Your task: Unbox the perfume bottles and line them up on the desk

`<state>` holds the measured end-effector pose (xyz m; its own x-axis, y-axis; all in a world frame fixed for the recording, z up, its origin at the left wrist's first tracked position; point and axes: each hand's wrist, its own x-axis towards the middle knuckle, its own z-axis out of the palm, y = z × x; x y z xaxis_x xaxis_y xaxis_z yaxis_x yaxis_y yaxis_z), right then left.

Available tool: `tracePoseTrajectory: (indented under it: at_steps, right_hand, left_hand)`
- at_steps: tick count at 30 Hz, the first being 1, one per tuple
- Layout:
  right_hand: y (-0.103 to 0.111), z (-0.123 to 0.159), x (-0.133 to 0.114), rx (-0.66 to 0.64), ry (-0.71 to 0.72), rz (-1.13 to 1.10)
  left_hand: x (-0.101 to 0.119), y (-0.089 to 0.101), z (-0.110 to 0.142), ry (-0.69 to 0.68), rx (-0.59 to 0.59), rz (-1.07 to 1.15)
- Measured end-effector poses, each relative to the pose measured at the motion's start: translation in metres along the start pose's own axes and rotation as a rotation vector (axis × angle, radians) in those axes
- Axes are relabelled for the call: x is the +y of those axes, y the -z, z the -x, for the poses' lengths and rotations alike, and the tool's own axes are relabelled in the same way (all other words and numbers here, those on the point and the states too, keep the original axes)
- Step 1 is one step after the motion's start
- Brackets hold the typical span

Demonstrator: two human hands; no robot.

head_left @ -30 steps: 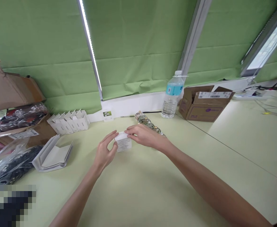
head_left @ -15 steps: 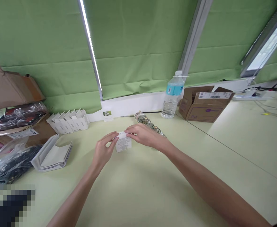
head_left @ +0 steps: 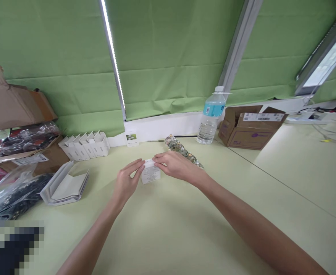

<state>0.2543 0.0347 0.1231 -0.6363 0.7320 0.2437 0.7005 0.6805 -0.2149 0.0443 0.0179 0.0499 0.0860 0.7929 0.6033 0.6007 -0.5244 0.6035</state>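
Observation:
Between my hands is a small white box (head_left: 151,175) with fine print on the side facing me. My left hand (head_left: 128,178) pinches its upper left corner between thumb and fingers. At the upper right corner, my right hand (head_left: 173,164) grips the same box with thumb and fingertips. Fingers cover part of the top edge, so its flap is hard to make out. Just behind my right hand runs a row of round, shiny, clear-wrapped items (head_left: 177,146), partly hidden by that hand.
Small white boxes (head_left: 84,147) with raised flaps line the back left, near flat folded white cardboard (head_left: 67,187). Cardboard boxes and plastic-wrapped goods (head_left: 16,194) crowd the left. A water bottle (head_left: 209,120), an open brown carton (head_left: 248,131) and a power strip (head_left: 311,117) stand at the back right.
The whole scene sits slightly further right in the view. Both hands keep their hold on the white box's upper corners, with hardly any finger movement.

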Motion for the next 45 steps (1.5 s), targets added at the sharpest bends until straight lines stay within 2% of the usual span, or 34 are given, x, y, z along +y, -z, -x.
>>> tracePoseTrajectory:
  at_steps: [3, 7, 11, 17, 22, 25, 28, 31, 35, 39, 42, 45]
  right_hand:
    - [-0.004, 0.0, -0.001, 0.008, 0.04, 0.114]
    - [-0.009, 0.0, -0.003, -0.01, 0.008, 0.18]
    - [-0.012, -0.001, -0.006, -0.018, -0.019, 0.242]
    - [-0.015, 0.001, -0.014, -0.011, -0.021, 0.334]
    - [-0.02, 0.007, -0.025, 0.013, -0.127, 0.402]
    - [-0.022, 0.01, -0.032, -0.027, -0.221, 0.368]
    - [-0.023, 0.012, -0.036, -0.106, -0.256, 0.263]
    - [-0.025, 0.014, -0.036, -0.172, -0.248, 0.064]
    - [-0.031, 0.01, -0.031, -0.156, -0.259, -0.165]
    - [-0.046, 0.0, -0.023, -0.036, -0.313, -0.241]
    - [-0.056, -0.007, -0.011, 0.03, -0.366, -0.223]
    - [-0.058, -0.011, 0.003, -0.026, -0.282, -0.366]
  left_hand:
    - [-0.002, 0.0, 0.001, -0.074, 0.005, -0.052]
    - [-0.006, 0.001, 0.003, -0.152, 0.016, -0.166]
    - [-0.011, 0.002, 0.006, -0.232, -0.027, -0.3]
    - [-0.018, -0.003, 0.009, -0.245, -0.02, -0.288]
    - [-0.014, -0.009, 0.011, -0.139, -0.033, -0.168]
    - [-0.009, -0.009, 0.009, -0.018, -0.038, -0.087]
    - [-0.005, -0.008, 0.008, 0.118, 0.006, -0.031]
    - [0.001, -0.007, 0.007, 0.169, 0.035, -0.005]
    - [0.008, -0.007, 0.011, 0.238, -0.061, 0.156]
    - [0.007, -0.01, 0.016, 0.28, -0.171, 0.372]
    - [-0.002, -0.013, 0.018, 0.303, -0.124, 0.32]
    - [-0.012, -0.014, 0.02, 0.376, -0.131, 0.282]
